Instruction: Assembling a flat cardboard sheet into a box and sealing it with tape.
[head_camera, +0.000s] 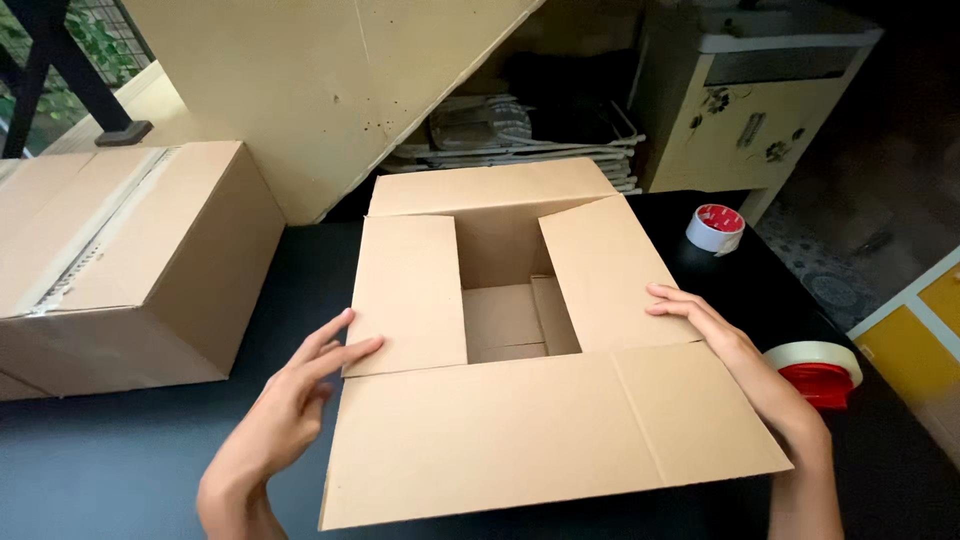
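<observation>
We see the open cardboard box lying straight ahead on the dark table, between both hands, its long axis running left to right. The left hand has its fingers spread and loose, fingertips touching the outer edge of the left inner flap. The right hand lies flat and open on the right inner flap. Neither grips anything. Both hands are equally close, one to each side flap; the near long flap juts toward us.

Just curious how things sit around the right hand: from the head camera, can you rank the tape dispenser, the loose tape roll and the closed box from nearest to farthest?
From the right hand:
1. Tape dispenser, just to its right.
2. Loose tape roll, behind it, near the table's far edge.
3. Closed box, far left.
</observation>
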